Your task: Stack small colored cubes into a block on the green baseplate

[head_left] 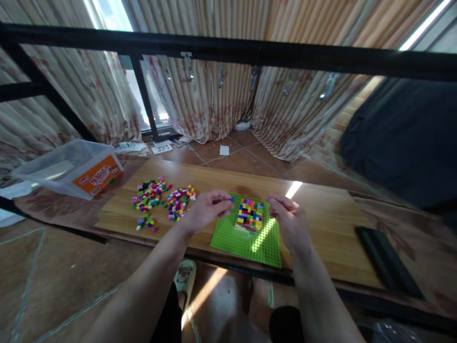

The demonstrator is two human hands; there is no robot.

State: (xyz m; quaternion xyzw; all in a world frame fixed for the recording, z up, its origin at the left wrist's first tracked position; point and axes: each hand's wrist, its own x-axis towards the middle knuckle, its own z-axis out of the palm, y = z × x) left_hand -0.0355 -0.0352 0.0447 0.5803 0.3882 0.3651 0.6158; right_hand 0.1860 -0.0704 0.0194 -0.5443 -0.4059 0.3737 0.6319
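Observation:
A green studded baseplate lies on the wooden board, and a block of many-coloured toy bricks is built up on it. My left hand hovers at the plate's upper left, its fingers pinched on a small blue brick. Over the plate's right edge is my right hand, thumb and fingertips pressed together; whatever they may hold is too small to make out. Loose bricks form two heaps left of my left hand, a farther heap and a nearer heap.
A few bricks lie before the heaps. At the far left stands a clear plastic bin with an orange label. A long dark object lies at the right. A black metal rail crosses in front of the curtains.

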